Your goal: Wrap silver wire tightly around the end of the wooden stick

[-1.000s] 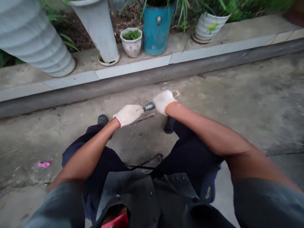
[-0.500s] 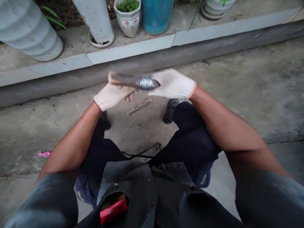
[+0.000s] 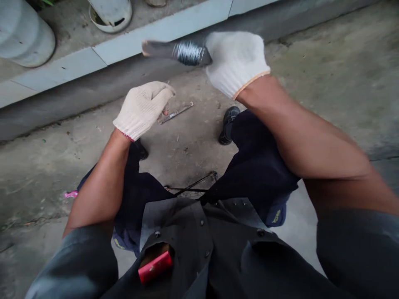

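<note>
My right hand [image 3: 235,62], in a white knit glove, grips a knife-like tool [image 3: 177,50] by a handle wrapped in wire; its dark blade points left, raised in front of the curb. My left hand [image 3: 141,108], also gloved, hangs lower with its fingers curled in, and nothing shows in it. One bare fingertip pokes through the glove. Just right of that hand a thin stick-like strip [image 3: 177,112] lies on the concrete, apart from the fingers. I am sitting with my knees spread.
A grey curb [image 3: 77,89] with a pale tiled ledge runs across the top, bearing white pots [image 3: 21,35]. My black shoe [image 3: 229,122] rests on the concrete. A thin black wire frame [image 3: 193,185] lies between my legs; a pink scrap [image 3: 71,194] is at left.
My right hand has lifted the tool up and away. My left hand has come off the blade and dropped toward the strip on the ground. The view has tilted downward.
</note>
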A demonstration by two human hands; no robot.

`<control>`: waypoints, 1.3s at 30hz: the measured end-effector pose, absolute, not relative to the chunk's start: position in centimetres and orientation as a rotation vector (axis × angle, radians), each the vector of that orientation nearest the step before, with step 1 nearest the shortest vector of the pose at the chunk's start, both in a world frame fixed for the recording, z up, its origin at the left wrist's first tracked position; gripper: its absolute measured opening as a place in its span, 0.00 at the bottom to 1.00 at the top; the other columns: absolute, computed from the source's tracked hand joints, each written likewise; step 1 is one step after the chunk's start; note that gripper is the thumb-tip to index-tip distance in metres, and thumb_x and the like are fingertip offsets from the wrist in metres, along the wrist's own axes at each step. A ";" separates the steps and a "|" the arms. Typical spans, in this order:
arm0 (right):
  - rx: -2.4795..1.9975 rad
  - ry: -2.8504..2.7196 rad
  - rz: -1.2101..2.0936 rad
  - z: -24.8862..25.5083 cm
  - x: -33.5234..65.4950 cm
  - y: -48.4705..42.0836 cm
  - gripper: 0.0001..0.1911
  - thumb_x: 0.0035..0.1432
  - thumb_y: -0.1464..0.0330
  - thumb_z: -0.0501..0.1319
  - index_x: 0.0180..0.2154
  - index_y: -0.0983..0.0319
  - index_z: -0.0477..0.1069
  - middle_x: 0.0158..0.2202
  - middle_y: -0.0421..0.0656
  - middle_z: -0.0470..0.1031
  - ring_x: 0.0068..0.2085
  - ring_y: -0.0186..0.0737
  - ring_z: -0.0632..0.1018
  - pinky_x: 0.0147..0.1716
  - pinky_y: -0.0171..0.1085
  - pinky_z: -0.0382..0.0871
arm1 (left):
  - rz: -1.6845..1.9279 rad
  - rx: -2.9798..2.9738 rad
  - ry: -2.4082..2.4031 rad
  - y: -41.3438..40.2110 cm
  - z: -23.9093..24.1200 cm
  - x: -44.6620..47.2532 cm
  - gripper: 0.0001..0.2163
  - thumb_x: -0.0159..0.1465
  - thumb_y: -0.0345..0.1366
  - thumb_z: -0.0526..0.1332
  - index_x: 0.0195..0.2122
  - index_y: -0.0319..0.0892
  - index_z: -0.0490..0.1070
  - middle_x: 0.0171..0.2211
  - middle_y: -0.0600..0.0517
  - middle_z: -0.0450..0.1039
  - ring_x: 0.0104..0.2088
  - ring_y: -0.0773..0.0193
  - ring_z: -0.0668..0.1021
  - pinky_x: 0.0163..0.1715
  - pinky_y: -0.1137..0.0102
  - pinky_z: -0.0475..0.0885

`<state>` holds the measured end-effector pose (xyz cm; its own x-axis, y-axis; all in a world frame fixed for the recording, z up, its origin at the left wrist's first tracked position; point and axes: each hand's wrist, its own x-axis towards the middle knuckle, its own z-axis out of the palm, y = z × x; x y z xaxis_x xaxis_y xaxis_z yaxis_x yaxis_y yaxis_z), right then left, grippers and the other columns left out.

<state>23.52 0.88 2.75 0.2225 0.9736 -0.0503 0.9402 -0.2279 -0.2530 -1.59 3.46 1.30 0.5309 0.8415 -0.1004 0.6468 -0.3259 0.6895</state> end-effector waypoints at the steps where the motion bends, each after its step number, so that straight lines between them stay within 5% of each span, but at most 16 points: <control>1: -2.390 -1.901 0.307 2.7 23.1 0.8 0.18 0.68 0.60 0.62 0.53 0.61 0.82 0.55 0.62 0.83 0.59 0.62 0.81 0.59 0.63 0.71 | 0.329 2.156 1.195 3.4 1.2 -1.7 0.15 0.79 0.41 0.58 0.46 0.46 0.86 0.30 0.55 0.82 0.33 0.61 0.81 0.42 0.69 0.76; 6: -2.400 -2.456 0.369 2.6 21.0 -0.7 0.08 0.68 0.78 0.62 0.43 0.72 0.81 0.46 0.67 0.83 0.55 0.59 0.83 0.56 0.56 0.71 | 0.090 2.494 1.061 3.7 0.5 -2.1 0.16 0.80 0.41 0.56 0.40 0.49 0.84 0.38 0.52 0.84 0.38 0.57 0.79 0.52 0.67 0.74; 10: -2.187 -2.708 0.640 2.6 21.1 -2.0 0.04 0.59 0.78 0.70 0.37 0.67 0.81 0.36 0.54 0.83 0.45 0.50 0.82 0.50 0.45 0.70 | 0.097 2.426 0.987 3.5 0.1 -2.5 0.15 0.79 0.43 0.59 0.40 0.48 0.83 0.40 0.50 0.84 0.42 0.55 0.79 0.53 0.67 0.74; 14: -1.760 -2.802 0.875 3.2 22.1 -2.4 0.05 0.62 0.69 0.73 0.39 0.64 0.83 0.28 0.42 0.78 0.35 0.37 0.76 0.41 0.38 0.63 | 0.162 2.260 0.950 3.2 0.3 -2.6 0.12 0.77 0.42 0.61 0.40 0.48 0.84 0.41 0.50 0.85 0.43 0.53 0.82 0.50 0.63 0.77; 17: -1.784 -2.561 0.744 4.0 22.3 -2.3 0.14 0.67 0.56 0.69 0.43 0.61 0.82 0.31 0.40 0.80 0.35 0.36 0.76 0.38 0.36 0.62 | 0.278 2.125 0.973 3.0 0.8 -2.5 0.13 0.75 0.39 0.59 0.39 0.43 0.82 0.36 0.50 0.83 0.33 0.58 0.82 0.38 0.64 0.77; 21: -1.930 -2.223 0.465 3.9 21.9 -1.8 0.19 0.70 0.49 0.63 0.46 0.57 0.81 0.40 0.44 0.84 0.44 0.39 0.81 0.45 0.37 0.67 | 0.371 2.102 1.119 2.7 1.6 -2.0 0.19 0.78 0.41 0.58 0.30 0.41 0.77 0.27 0.54 0.79 0.27 0.65 0.80 0.34 0.69 0.73; 27: -2.100 -2.010 0.348 3.0 21.8 -1.5 0.18 0.73 0.56 0.62 0.54 0.60 0.79 0.51 0.57 0.84 0.51 0.55 0.82 0.54 0.47 0.71 | 0.286 2.083 1.173 2.1 1.8 -1.2 0.14 0.79 0.42 0.57 0.38 0.49 0.79 0.30 0.56 0.80 0.30 0.61 0.81 0.34 0.66 0.73; 32: -2.339 -1.923 0.236 3.8 21.7 -1.4 0.16 0.74 0.67 0.58 0.56 0.65 0.80 0.50 0.61 0.83 0.55 0.59 0.83 0.56 0.53 0.71 | 0.183 2.217 1.180 2.2 1.3 -1.0 0.15 0.78 0.42 0.57 0.35 0.50 0.78 0.29 0.55 0.79 0.34 0.56 0.81 0.41 0.61 0.74; 39: -2.437 -2.467 0.282 3.7 21.3 -2.4 0.05 0.68 0.76 0.66 0.42 0.69 0.82 0.42 0.61 0.84 0.56 0.62 0.84 0.58 0.57 0.73 | 0.062 2.538 0.986 3.0 -0.3 -1.1 0.18 0.79 0.44 0.52 0.33 0.53 0.75 0.35 0.54 0.80 0.38 0.55 0.77 0.49 0.64 0.73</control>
